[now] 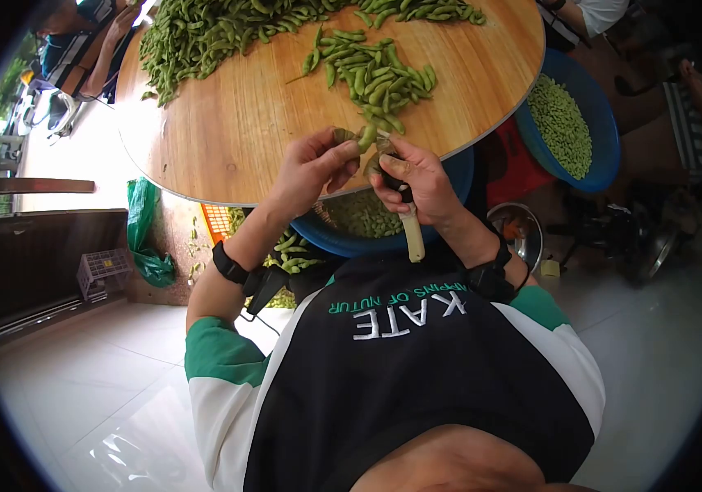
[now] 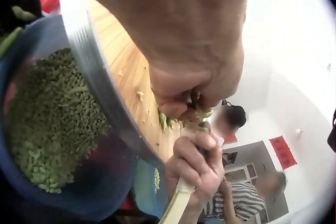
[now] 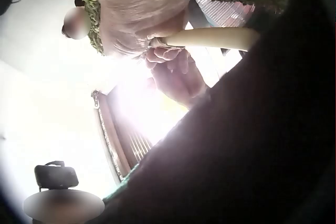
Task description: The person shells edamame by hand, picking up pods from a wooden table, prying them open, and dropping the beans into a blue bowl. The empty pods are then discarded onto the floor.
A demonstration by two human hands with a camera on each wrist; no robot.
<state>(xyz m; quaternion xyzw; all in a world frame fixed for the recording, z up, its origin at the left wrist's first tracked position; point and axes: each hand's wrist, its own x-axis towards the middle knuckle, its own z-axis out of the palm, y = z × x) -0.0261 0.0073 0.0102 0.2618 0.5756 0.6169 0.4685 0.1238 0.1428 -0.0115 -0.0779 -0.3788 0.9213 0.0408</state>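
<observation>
My left hand (image 1: 312, 170) pinches a green pod (image 1: 366, 139) between thumb and fingers; my right hand (image 1: 418, 184) curls round a pale-handled tool (image 1: 413, 236). The two hands meet at the near edge of the round wooden table (image 1: 277, 123), with the pod between them. In the head view, a small pile of pods (image 1: 377, 82) lies on the wood at 12 to 1 o'clock from my hands, and a larger heap of pods (image 1: 203, 37) at 11 o'clock. Partly beneath the tabletop, at 6 o'clock, sits a blue basin (image 1: 328, 238) holding shelled beans; a second basin (image 1: 611, 135), also of beans, stands at 3 o'clock. A green bag (image 1: 142, 221) hangs at 8 o'clock, and a metal bowl (image 1: 538, 234) lies at 4 o'clock.

The left wrist view adds the banded side of the table edge, a person in a striped top (image 2: 242, 200) and a red wall sheet (image 2: 283, 151), which the head view does not show. The right wrist view shows the handle projecting from my fist toward 3 o'clock; glare there leaves the tool's working end uncertain, though it is possibly a short blade.
</observation>
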